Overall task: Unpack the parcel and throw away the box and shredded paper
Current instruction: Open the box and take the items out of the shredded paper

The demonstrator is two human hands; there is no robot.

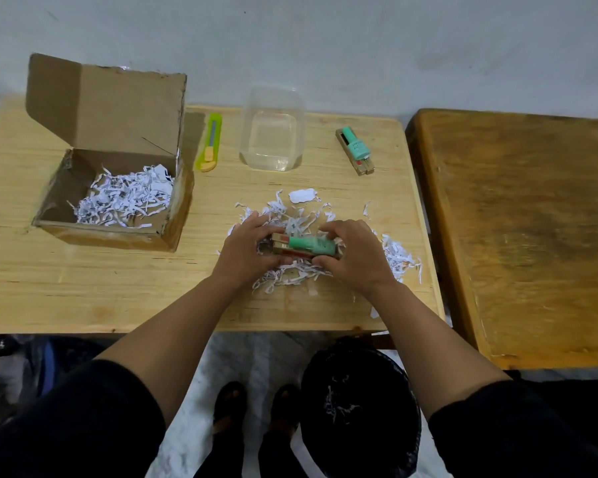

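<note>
An open cardboard box [66, 98] stands at the table's left, its lid up, with shredded paper [125, 196] inside. A second heap of shredded paper [399, 258] lies loose in the middle of the table. On that heap both hands grip a small pack [308, 246]: a mint-green bottle on a tan-and-red carton. My left hand [244, 246] holds its left end, and my right hand [354, 253] holds its right end. A like pack [356, 150] lies apart at the back right.
A green utility knife [209, 142] and an empty clear plastic tub [273, 129] sit behind the heap. A black-lined bin [359, 405] holding a few shreds stands on the floor below the table's front edge. A darker wooden table [518, 229] adjoins on the right.
</note>
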